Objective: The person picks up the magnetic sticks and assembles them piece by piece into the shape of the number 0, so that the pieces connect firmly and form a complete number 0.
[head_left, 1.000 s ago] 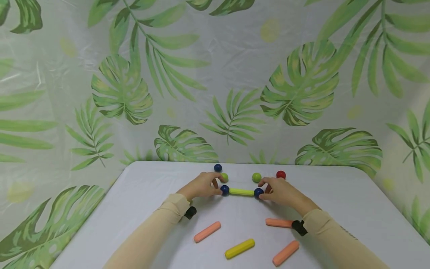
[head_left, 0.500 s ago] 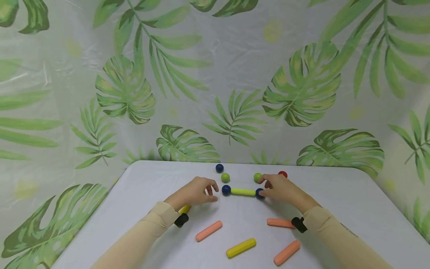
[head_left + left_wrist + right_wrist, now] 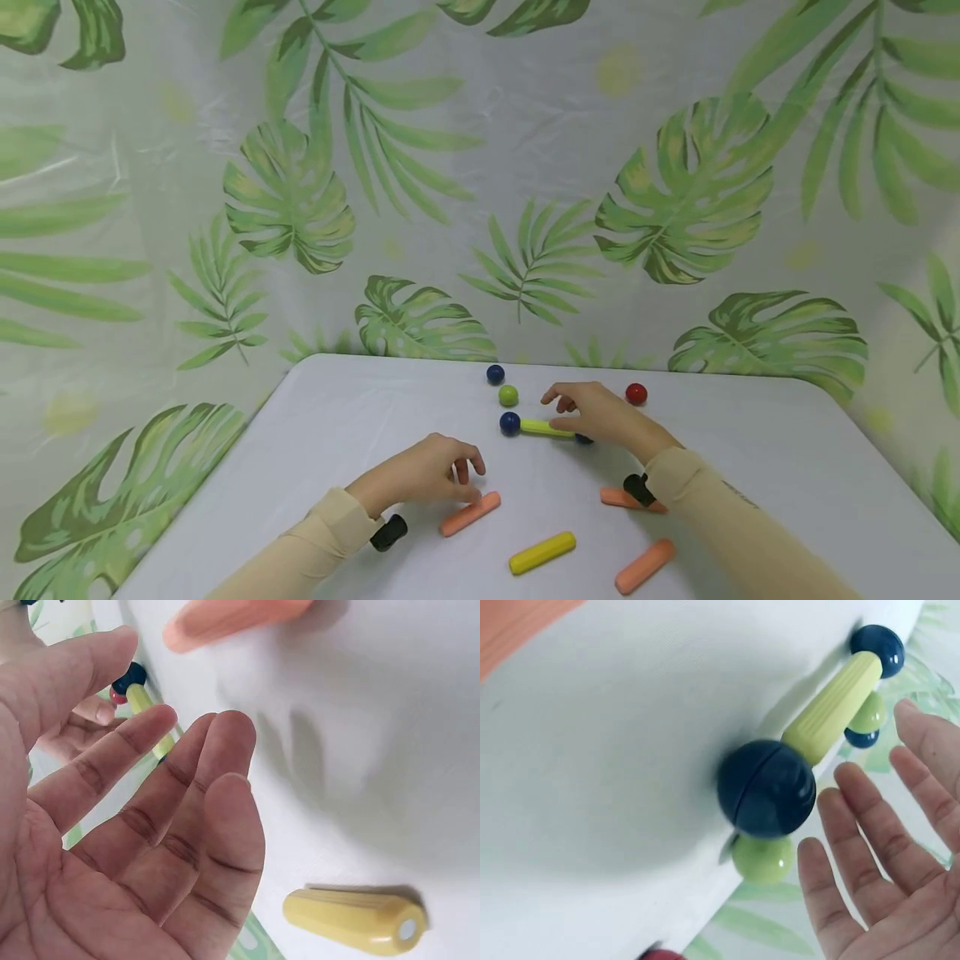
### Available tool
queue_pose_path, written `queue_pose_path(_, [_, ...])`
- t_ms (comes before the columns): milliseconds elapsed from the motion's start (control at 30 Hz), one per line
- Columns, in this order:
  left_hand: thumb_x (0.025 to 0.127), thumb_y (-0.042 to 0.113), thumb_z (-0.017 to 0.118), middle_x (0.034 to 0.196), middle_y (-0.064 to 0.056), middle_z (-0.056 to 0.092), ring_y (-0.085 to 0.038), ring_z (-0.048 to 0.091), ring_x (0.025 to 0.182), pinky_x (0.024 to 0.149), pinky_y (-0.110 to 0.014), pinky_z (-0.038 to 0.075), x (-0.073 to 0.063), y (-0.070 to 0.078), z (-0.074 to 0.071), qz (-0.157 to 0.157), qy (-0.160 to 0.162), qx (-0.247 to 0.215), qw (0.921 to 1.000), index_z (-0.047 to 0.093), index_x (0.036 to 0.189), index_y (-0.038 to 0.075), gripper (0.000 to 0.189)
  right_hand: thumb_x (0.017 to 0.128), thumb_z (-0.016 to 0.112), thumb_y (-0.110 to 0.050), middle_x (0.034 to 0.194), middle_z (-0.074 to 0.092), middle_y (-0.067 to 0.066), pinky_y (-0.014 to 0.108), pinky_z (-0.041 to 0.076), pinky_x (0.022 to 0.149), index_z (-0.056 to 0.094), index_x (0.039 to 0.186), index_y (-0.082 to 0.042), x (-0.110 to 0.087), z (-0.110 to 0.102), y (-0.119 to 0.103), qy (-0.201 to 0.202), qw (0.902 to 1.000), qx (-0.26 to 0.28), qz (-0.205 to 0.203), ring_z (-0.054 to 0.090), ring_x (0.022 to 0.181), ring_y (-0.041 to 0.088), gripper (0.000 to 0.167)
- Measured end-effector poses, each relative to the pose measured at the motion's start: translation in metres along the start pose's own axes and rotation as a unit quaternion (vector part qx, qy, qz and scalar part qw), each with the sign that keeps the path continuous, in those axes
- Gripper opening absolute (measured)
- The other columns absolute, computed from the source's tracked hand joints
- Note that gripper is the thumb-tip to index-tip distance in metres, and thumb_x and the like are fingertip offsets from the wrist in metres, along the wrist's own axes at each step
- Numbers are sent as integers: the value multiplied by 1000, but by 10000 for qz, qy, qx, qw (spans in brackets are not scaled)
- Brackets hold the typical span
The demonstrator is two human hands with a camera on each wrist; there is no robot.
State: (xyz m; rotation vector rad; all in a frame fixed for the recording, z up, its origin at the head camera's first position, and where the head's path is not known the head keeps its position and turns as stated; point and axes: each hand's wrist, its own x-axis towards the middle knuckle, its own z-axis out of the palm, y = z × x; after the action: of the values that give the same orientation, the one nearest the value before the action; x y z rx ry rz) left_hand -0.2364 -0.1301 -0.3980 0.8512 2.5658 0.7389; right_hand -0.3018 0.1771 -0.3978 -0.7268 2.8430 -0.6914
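A lime-green rod [image 3: 536, 427] lies on the table with a dark blue ball [image 3: 510, 423] at its left end and another blue ball [image 3: 766, 789] at its right end. My right hand [image 3: 600, 412] hovers over the rod's right half, fingers spread and holding nothing; in the head view it covers most of the right ball. Lower left, my left hand [image 3: 422, 473] is empty, its thumb tip overlapping an orange rod [image 3: 470, 514] in the head view. Its fingers [image 3: 229, 817] are loosely bent in the left wrist view, with a yellow rod [image 3: 352, 921] below them.
Behind the joined piece sit a lime-green ball [image 3: 508, 395], a blue ball [image 3: 495, 374] and a red ball [image 3: 636, 393]. Another green ball [image 3: 762, 859] shows in the right wrist view. Nearer lie a yellow rod [image 3: 542, 553] and two orange rods, one [image 3: 645, 567] in front.
My left hand has let go of the left blue ball and come back toward me, to the nearby orange rod. The right hand has left the right ball and shifted left over the rod.
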Motion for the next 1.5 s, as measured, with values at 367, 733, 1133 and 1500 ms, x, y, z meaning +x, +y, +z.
queue_pose_path(367, [93, 18, 85, 84, 6, 67, -4, 58, 66, 63, -21, 49, -17, -3, 14, -24, -133, -456, 9989, 75, 115, 11, 25, 101, 76, -20, 118, 76, 14, 54, 56, 104, 69, 133, -13, 19, 14, -11, -128, 9990, 112, -420, 72, 117, 34, 33])
queue_pose_path(733, [92, 18, 86, 81, 9, 63, -2, 54, 65, 63, -19, 46, -24, -7, 23, -147, 19, -489, 9987, 75, 111, 15, 23, 101, 76, -18, 120, 75, 14, 51, 58, 103, 66, 138, -13, 28, 21, -13, -287, 9983, 350, -365, 73, 115, 31, 38])
queue_pose_path(1133, [91, 14, 87, 80, 9, 61, -2, 52, 65, 61, -19, 44, -25, -9, 26, -181, 147, -588, 9980, 75, 110, 13, 22, 101, 76, -13, 115, 76, 10, 45, 60, 98, 67, 139, -14, 38, 31, -12, -229, 9981, 408, -399, 73, 106, 23, 38])
queue_pose_path(1500, [91, 14, 86, 79, 9, 62, -2, 52, 65, 61, -19, 43, -25, -9, 29, -250, 198, -621, 9976, 76, 109, 14, 20, 102, 75, -12, 116, 77, 9, 46, 59, 100, 69, 136, -15, 42, 34, -18, -229, 9979, 430, -423, 72, 108, 23, 35])
